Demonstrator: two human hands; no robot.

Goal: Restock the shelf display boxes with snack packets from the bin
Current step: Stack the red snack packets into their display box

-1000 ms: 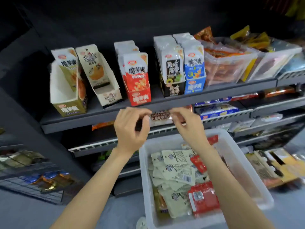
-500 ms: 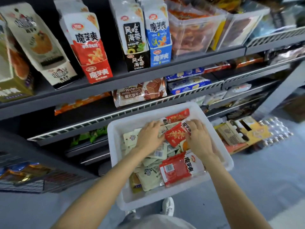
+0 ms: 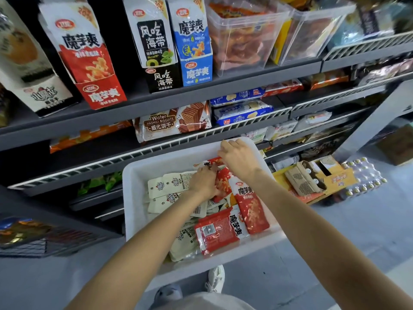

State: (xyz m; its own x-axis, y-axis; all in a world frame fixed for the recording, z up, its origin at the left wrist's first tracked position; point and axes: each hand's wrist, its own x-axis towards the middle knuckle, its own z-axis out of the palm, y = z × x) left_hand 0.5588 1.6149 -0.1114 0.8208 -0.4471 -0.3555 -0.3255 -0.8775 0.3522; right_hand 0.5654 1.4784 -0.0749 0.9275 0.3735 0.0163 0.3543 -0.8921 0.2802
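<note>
One view only on my feed: head camera, worn by person, wide-angle with bowed edges. Faces forward and steeply down; I see both forearms entering from bottom edge, wearer's shoe [image 3: 215,279] on floor straight below. Sits close above white bin [image 3: 136,182] at frame centre, well within arm's reach. Shelf [image 3: 156,104] fills upper half, tilted, seen from slightly above. No second view to compare.

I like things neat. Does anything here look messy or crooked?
Yes. The snack packets in the white bin lie jumbled, overlapping at all angles. On the top shelf, the red display box leans sideways, while the blue display box stands nearly straight.
</note>
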